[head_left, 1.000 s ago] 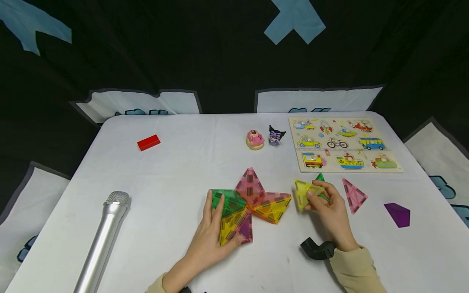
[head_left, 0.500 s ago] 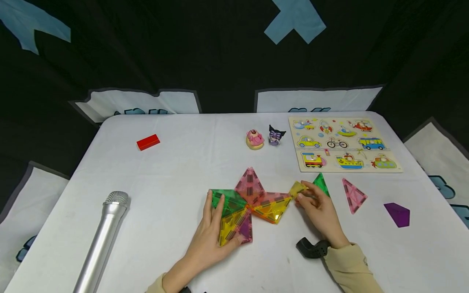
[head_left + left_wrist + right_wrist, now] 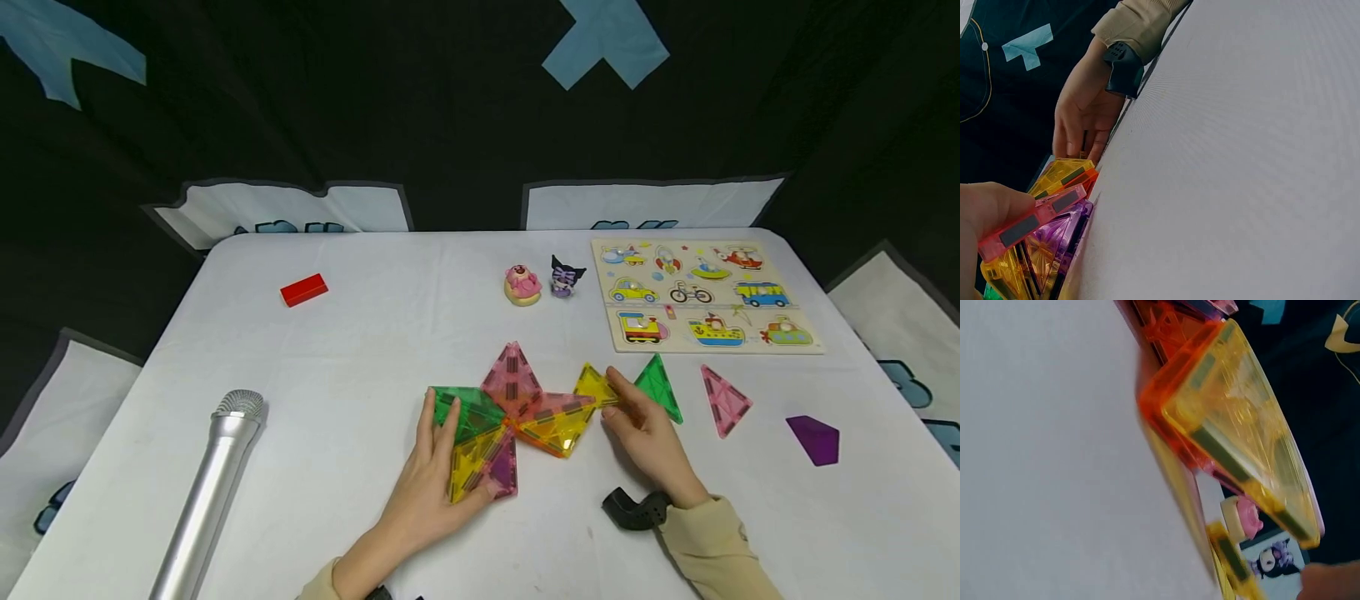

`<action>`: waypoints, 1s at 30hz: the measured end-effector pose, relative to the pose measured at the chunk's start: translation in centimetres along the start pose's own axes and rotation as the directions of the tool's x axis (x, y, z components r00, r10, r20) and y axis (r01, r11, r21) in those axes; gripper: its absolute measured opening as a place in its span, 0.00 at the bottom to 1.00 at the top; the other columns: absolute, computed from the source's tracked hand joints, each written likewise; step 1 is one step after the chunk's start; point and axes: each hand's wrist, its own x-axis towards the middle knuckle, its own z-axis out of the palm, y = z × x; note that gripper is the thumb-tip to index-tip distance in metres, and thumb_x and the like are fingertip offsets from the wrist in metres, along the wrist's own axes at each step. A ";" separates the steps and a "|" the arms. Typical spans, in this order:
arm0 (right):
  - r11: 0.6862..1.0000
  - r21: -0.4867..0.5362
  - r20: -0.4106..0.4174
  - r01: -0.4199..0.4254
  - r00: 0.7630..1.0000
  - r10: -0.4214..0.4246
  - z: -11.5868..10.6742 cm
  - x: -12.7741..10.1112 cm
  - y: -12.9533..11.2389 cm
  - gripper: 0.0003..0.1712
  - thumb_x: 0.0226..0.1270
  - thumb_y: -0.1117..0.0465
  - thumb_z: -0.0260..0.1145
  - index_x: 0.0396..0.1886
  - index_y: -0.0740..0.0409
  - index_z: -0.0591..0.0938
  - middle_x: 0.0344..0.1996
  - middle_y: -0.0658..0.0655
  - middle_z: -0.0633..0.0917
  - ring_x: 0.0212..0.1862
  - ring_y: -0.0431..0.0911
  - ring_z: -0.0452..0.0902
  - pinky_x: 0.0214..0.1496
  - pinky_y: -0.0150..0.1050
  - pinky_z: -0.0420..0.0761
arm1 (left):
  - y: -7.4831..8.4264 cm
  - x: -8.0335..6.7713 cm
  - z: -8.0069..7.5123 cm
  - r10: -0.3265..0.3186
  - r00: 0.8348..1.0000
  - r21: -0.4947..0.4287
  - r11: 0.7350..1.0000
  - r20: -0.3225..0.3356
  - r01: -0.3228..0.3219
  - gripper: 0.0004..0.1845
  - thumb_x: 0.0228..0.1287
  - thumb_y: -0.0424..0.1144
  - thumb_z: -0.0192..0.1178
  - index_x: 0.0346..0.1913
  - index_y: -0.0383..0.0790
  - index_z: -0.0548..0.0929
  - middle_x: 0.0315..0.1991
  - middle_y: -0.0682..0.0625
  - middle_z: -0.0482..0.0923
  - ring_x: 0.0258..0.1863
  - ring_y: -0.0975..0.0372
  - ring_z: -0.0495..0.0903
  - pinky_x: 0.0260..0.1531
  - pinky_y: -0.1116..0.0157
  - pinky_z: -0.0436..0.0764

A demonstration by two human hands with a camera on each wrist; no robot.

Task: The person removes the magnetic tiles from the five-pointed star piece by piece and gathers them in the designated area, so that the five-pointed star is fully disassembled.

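Behind the yellow tile [image 3: 1241,431], pink figurine [image 3: 1244,519], right-wrist view only.

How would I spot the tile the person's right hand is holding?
Start at the vehicle puzzle board at the table's far right. Just in front lies a green triangle; left of it the right hand pinches a yellow triangle tile, the only one tilted up.

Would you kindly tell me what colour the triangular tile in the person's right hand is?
Yellow: the triangular tile in the right hand shows best in the head view.
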 end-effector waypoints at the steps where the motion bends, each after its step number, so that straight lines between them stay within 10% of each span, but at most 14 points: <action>1: 1.000 0.006 0.017 0.011 1.000 -0.011 0.0 0.0 -0.2 0.29 0.63 0.73 0.55 0.65 0.70 0.61 0.63 0.65 0.63 0.64 0.55 0.57 0.54 0.19 0.59 | 0.0 -0.1 0.0 -0.003 1.000 -0.001 1.000 -0.001 0.003 0.52 0.50 0.55 0.63 0.71 0.44 0.42 0.70 0.42 0.25 0.59 0.39 0.60 0.49 0.36 0.59; 8: 0.984 0.133 -0.015 0.114 0.993 -0.113 0.7 -0.4 -1.6 0.30 0.61 0.76 0.55 0.65 0.67 0.62 0.64 0.64 0.62 0.65 0.49 0.56 0.58 0.25 0.61 | -0.1 -0.3 -0.2 0.008 1.000 0.001 1.000 0.002 -0.008 0.53 0.50 0.59 0.61 0.71 0.43 0.42 0.70 0.41 0.25 0.58 0.37 0.59 0.49 0.35 0.59; 13: 0.954 0.183 -0.110 0.239 0.969 -0.222 1.7 -1.1 -3.5 0.24 0.58 0.79 0.57 0.57 0.68 0.71 0.44 0.63 0.74 0.41 0.45 0.70 0.39 0.30 0.72 | -0.5 -0.2 -1.2 0.086 0.989 -0.030 0.996 0.118 -0.083 0.60 0.41 0.62 0.66 0.72 0.46 0.41 0.69 0.41 0.20 0.61 0.36 0.52 0.49 0.36 0.59; 21: 0.991 0.021 0.344 0.132 0.930 -0.131 5.0 -2.5 -5.7 0.32 0.61 0.55 0.63 0.64 0.52 0.65 0.40 0.49 0.77 0.31 0.38 0.73 0.30 0.32 0.75 | -1.4 0.6 -2.3 0.174 0.960 0.050 0.981 0.221 -0.189 0.44 0.46 0.48 0.70 0.67 0.63 0.60 0.71 0.47 0.28 0.65 0.43 0.47 0.52 0.42 0.62; 30: 0.988 -0.006 0.344 0.154 0.928 -0.142 6.7 -2.7 -5.7 0.39 0.52 0.66 0.70 0.64 0.57 0.63 0.40 0.49 0.75 0.39 0.40 0.75 0.40 0.32 0.77 | -1.4 0.7 -2.0 0.150 0.979 0.085 0.983 0.140 -0.163 0.40 0.45 0.35 0.69 0.63 0.62 0.67 0.71 0.48 0.35 0.62 0.43 0.55 0.49 0.45 0.68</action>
